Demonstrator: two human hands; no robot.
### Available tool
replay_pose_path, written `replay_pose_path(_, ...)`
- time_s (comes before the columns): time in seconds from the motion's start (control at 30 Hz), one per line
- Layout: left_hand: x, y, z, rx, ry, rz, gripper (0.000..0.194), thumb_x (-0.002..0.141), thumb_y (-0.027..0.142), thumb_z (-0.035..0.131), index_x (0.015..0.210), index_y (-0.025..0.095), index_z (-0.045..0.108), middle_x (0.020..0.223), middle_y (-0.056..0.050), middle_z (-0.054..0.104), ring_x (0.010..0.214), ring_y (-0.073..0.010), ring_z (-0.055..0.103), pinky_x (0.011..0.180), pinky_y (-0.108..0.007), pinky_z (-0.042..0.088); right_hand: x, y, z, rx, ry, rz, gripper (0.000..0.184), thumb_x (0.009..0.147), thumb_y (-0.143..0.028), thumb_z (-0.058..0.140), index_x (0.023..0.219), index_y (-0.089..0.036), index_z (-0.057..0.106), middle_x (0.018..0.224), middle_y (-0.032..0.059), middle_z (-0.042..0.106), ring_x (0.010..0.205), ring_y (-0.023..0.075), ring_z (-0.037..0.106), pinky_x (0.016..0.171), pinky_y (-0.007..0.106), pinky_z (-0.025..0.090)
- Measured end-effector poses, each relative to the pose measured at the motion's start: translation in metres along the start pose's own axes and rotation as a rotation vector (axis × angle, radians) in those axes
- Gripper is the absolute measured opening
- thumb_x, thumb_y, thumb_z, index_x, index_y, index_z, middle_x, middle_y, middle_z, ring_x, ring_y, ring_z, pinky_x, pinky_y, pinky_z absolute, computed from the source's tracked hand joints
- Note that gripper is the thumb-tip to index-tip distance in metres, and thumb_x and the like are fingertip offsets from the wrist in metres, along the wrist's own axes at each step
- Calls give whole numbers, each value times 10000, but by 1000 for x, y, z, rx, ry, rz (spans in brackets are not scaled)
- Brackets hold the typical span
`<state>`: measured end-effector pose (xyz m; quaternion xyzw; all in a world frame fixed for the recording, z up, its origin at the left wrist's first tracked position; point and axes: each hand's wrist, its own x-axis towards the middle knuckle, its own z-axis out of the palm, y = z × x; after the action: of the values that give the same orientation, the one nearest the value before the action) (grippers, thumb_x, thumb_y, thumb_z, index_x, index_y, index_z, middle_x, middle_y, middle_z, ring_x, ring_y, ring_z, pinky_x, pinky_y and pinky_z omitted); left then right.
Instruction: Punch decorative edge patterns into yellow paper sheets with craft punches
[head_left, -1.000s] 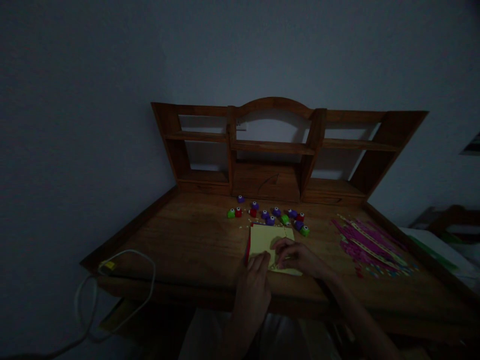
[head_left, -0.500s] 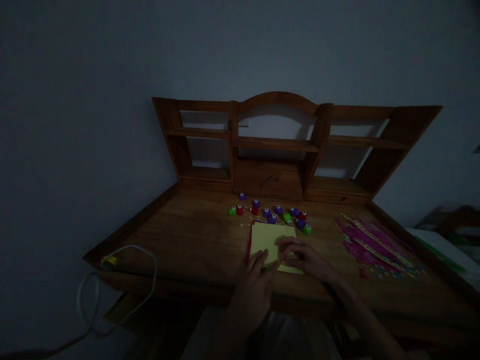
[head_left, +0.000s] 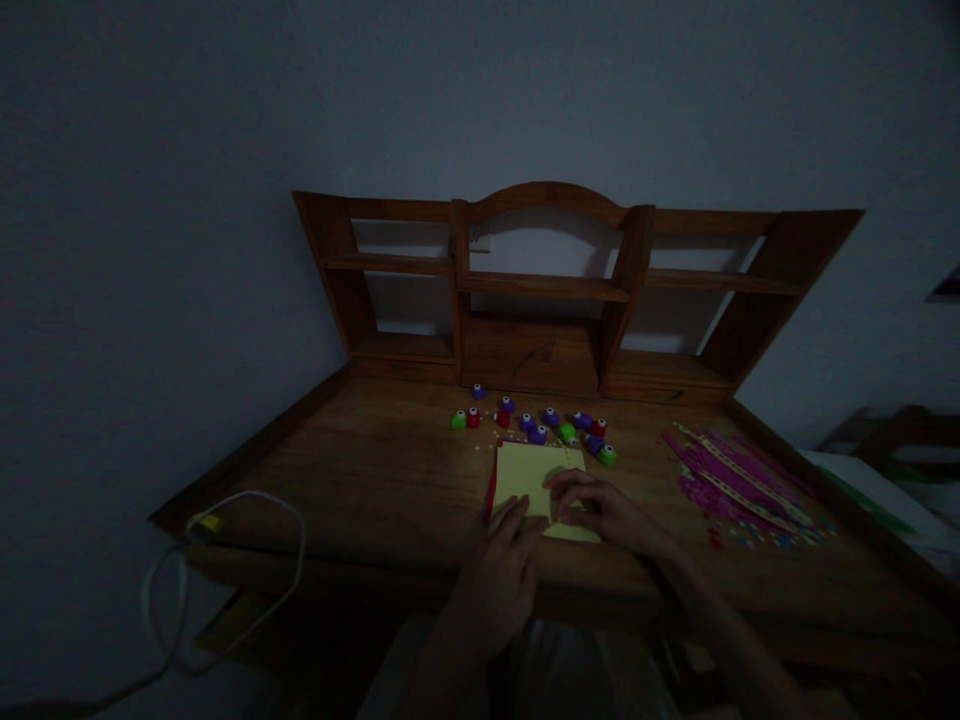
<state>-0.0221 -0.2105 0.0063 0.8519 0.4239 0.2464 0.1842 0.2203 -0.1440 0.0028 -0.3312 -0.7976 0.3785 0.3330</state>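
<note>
A stack of coloured paper sheets lies at the desk's front edge, with a yellow sheet [head_left: 521, 470] on top and red showing along its left side. My left hand [head_left: 495, 575] rests on the lower left of this sheet, its fingers stretched out. On the right part of the sheet, my right hand [head_left: 596, 510] has its fingers bent and thumb and fingertips brought together low down. Whatever they pinch is too dark and small to make out. A dotted line of small marks runs down from the sheet's upper right edge.
Behind the paper stand several small purple, green and red pieces with eye-like white discs [head_left: 550, 416], among tiny pale bits. Magenta strips [head_left: 724, 475], punched yellow strips and coloured bits lie right. A wooden shelf unit [head_left: 540, 285] backs the desk; a white cable [head_left: 304, 545] hangs left.
The whole view has shifted slightly, so the desk and things sit a little further left. Both hands stay on the yellow sheet, with only slight movement of the fingers.
</note>
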Motion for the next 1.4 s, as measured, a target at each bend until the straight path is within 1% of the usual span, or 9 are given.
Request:
replay_pose_path(0.23,1,-1,2,-5,0,4,531,870,64,420,1373,197,530,1541,-94,385,1451,-240,300,1189,-459,304,0,-9,-10,39,-115,6,206,881,-418,675,921,-231,751,1254,79,590,1199,233,543,1062,422,408)
replay_pose_path(0.37,2,-3,2,-4,18,-4,556,875,67,404,1421,154,464,1516,-118,418,1431,-234,335,1181,-453,318,-4,-8,-15,74,-79,45,352,841,-421,718,1153,-263,681,1329,81,569,1268,259,505,1096,464,376)
replay_pose_path(0.43,3,-4,0,-14,33,-13,577,879,74,400,1449,152,423,1497,-117,443,1406,-223,373,1176,-442,329,-6,-6,-16,83,-57,49,375,846,-412,714,1189,-271,662,1338,83,564,1274,262,502,1089,466,385)
replay_pose_path(0.57,6,-4,0,8,23,10,621,872,87,416,1479,215,401,1505,-80,437,1391,-220,390,1167,-439,341,-6,-4,-12,26,-24,10,227,858,-374,709,1054,-260,718,1288,76,594,1245,257,524,1093,454,377)
replay_pose_path(0.77,1,2,8,144,13,15,668,788,96,515,1435,262,484,1530,-106,376,1423,-301,324,1135,-495,358,-7,-6,-7,47,14,19,77,849,-314,718,862,-240,739,1220,73,609,1168,239,563,1034,433,428)
replay_pose_path(0.93,-3,0,9,165,-1,61,728,771,90,525,1469,271,430,1560,-119,313,1446,-318,269,1132,-519,344,-8,-10,-8,70,10,6,104,849,-234,686,750,-215,715,1225,78,597,1151,235,566,1007,436,440)
replay_pose_path(1.13,-5,-3,7,152,-18,93,754,764,81,528,1480,285,412,1583,-115,266,1464,-317,227,1144,-522,324,-8,-10,-8,59,3,5,101,849,-187,654,755,-206,686,1244,79,583,1148,234,562,1008,431,429)
replay_pose_path(1.27,-6,0,8,150,-23,78,752,776,100,528,1491,290,392,1592,-113,244,1468,-319,213,1147,-525,315,-9,-7,-7,71,29,9,50,827,-177,670,855,-217,654,1198,69,604,1167,242,553,1018,422,418)
replay_pose_path(1.4,-4,3,12,158,4,61,814,779,124,529,1536,300,288,1572,-108,277,1457,-319,227,1136,-534,320,-11,-3,-5,106,69,62,323,818,-191,682,1124,-256,600,1178,60,609,1148,235,568,1005,421,437)
